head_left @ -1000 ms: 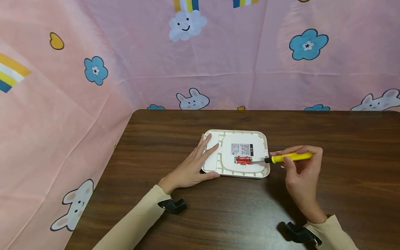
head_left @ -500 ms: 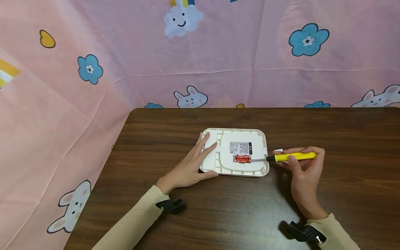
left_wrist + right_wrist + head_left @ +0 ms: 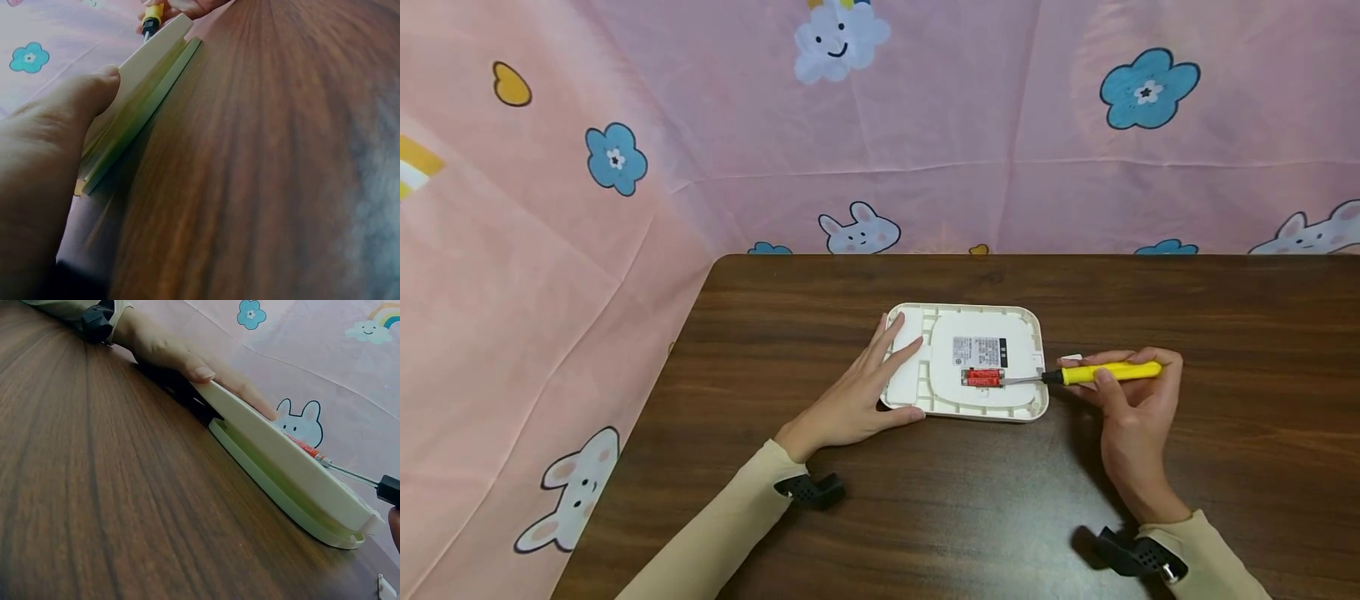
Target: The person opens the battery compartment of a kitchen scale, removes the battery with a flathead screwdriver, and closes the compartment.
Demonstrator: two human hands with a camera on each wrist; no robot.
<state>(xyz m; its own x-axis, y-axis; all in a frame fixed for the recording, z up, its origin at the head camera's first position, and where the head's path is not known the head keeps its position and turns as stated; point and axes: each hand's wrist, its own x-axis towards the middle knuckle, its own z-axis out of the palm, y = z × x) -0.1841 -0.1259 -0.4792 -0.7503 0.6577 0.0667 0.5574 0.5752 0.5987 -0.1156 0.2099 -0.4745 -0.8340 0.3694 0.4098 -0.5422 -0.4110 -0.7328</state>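
A flat white device (image 3: 1018,342) with rounded corners lies underside up, a printed label on its back. Red batteries (image 3: 983,378) sit in a recess near its middle. My left hand (image 3: 842,408) rests spread over the device's left end, fingers on top and thumb (image 3: 103,87) at the near edge. In my right hand (image 3: 1131,425), a yellow-handled screwdriver (image 3: 1112,372) is held nearly level, with its metal tip at the batteries' right end. From the right wrist view, a pale green plate (image 3: 281,501) shows beneath the white body.
A small white piece (image 3: 1072,357) is partly hidden by the right fingertips. Dark brown wooden table (image 3: 880,517) surrounds the device. Behind and to the left hangs a pink and lilac patterned cloth (image 3: 955,125).
The right hand and screwdriver handle have shifted slightly right, while the tip stays by the batteries. The left hand keeps its place on the device. The head view has moved a little.
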